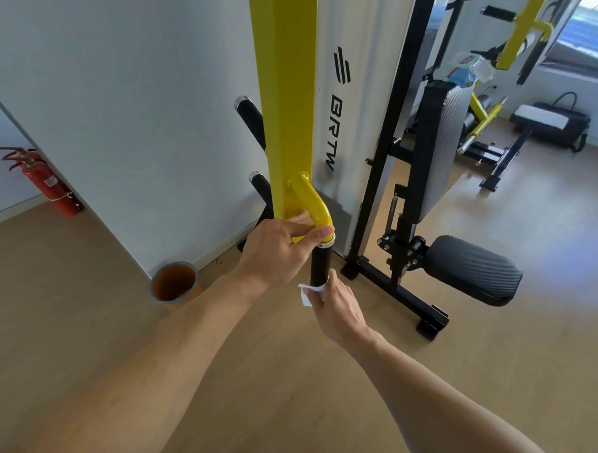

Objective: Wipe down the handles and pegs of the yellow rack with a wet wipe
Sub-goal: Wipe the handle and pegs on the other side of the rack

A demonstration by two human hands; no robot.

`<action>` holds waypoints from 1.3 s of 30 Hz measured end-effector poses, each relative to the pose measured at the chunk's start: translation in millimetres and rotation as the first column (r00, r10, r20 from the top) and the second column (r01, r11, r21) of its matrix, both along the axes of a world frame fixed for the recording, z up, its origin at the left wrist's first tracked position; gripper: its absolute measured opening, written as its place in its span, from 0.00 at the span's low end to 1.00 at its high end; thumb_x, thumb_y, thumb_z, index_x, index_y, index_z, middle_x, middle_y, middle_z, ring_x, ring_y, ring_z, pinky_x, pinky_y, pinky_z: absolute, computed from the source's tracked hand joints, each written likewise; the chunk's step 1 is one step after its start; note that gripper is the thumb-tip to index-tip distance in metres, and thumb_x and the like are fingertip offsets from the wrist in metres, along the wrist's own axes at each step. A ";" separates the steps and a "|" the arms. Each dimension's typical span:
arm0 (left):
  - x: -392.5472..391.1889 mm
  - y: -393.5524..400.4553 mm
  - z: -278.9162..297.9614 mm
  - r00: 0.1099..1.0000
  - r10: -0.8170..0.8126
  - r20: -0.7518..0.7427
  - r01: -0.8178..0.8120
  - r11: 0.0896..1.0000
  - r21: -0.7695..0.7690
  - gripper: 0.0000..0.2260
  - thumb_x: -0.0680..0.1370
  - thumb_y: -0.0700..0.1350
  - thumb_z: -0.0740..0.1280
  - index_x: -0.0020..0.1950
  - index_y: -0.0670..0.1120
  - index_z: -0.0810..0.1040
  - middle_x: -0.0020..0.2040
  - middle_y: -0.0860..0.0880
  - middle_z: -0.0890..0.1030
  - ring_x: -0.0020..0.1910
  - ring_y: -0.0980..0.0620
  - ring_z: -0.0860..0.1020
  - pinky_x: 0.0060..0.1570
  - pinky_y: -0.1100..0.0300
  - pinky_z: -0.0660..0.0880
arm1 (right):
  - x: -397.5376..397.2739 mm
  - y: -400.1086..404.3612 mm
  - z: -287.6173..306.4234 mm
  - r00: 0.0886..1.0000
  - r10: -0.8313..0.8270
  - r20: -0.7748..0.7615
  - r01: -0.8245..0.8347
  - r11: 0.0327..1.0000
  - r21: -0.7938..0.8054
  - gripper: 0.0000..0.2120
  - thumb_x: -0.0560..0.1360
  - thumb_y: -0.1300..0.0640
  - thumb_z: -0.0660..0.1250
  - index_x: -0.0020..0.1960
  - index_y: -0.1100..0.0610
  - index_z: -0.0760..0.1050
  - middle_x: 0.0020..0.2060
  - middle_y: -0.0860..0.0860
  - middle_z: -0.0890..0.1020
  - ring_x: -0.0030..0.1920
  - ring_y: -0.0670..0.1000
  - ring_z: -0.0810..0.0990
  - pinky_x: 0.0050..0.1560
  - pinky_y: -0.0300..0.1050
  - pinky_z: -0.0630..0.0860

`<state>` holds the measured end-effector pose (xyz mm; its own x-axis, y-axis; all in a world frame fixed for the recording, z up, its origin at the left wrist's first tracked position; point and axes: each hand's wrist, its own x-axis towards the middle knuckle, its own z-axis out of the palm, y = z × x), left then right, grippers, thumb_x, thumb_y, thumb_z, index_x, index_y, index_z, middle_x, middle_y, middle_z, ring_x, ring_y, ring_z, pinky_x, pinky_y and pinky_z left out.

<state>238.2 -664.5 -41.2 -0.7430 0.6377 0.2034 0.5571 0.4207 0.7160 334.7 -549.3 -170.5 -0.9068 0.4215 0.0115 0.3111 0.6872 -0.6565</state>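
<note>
The yellow rack post rises in the middle of the view. A curved yellow handle arm bends down from it into a black grip. My left hand grasps the yellow bend just above the chrome collar. My right hand wraps a white wet wipe around the lower end of the black grip. Two black pegs with chrome caps, an upper peg and a lower peg, stick out to the left behind the post.
A red fire extinguisher stands against the left wall. An orange bin sits on the wooden floor by the wall corner. A black padded bench with a black frame stands at the right, with more yellow gym equipment behind.
</note>
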 end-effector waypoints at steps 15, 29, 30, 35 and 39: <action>-1.4 -1.0 1.9 0.999 0.022 -0.044 -0.024 0.998 -0.049 0.19 0.78 0.67 0.60 0.57 0.60 0.84 0.70 0.50 0.77 0.62 0.50 0.80 0.56 0.54 0.79 | -9.4 0.0 31.7 0.985 0.000 -0.172 -0.004 1.000 -0.020 0.20 0.79 0.39 0.61 0.57 0.55 0.66 0.42 0.52 0.81 0.42 0.55 0.79 0.41 0.54 0.78; 19.0 -6.9 0.6 0.983 0.014 0.182 -0.030 0.996 0.086 0.21 0.79 0.60 0.62 0.65 0.50 0.82 0.55 0.48 0.79 0.56 0.42 0.75 0.49 0.55 0.76 | 23.1 5.1 -20.9 0.961 -0.026 0.277 0.065 0.989 -0.135 0.09 0.79 0.48 0.58 0.50 0.52 0.71 0.39 0.50 0.80 0.38 0.54 0.79 0.41 0.54 0.79; 21.2 -12.7 -5.5 0.975 0.017 0.222 -0.042 0.993 0.108 0.20 0.80 0.59 0.62 0.67 0.51 0.80 0.55 0.58 0.76 0.56 0.47 0.77 0.48 0.58 0.75 | 25.8 3.1 -19.2 0.960 -0.006 0.278 0.060 0.980 -0.188 0.12 0.79 0.46 0.59 0.47 0.54 0.72 0.36 0.49 0.79 0.35 0.53 0.77 0.37 0.51 0.77; 34.6 -51.2 -45.6 0.885 0.242 0.397 -0.330 0.929 0.170 0.19 0.79 0.59 0.65 0.67 0.54 0.79 0.59 0.60 0.82 0.55 0.73 0.77 0.57 0.76 0.70 | 25.2 -19.2 3.7 0.977 0.107 0.186 -0.020 0.908 -0.418 0.22 0.73 0.43 0.72 0.43 0.63 0.75 0.30 0.49 0.70 0.29 0.47 0.65 0.30 0.41 0.62; 38.3 -77.2 -69.2 0.704 0.239 0.669 -0.439 0.887 0.145 0.17 0.75 0.58 0.68 0.56 0.49 0.85 0.53 0.52 0.87 0.55 0.54 0.84 0.60 0.57 0.77 | 10.4 -40.2 19.8 0.996 0.069 0.059 -0.020 0.806 -0.591 0.20 0.65 0.47 0.80 0.44 0.60 0.76 0.32 0.49 0.75 0.30 0.45 0.70 0.29 0.37 0.66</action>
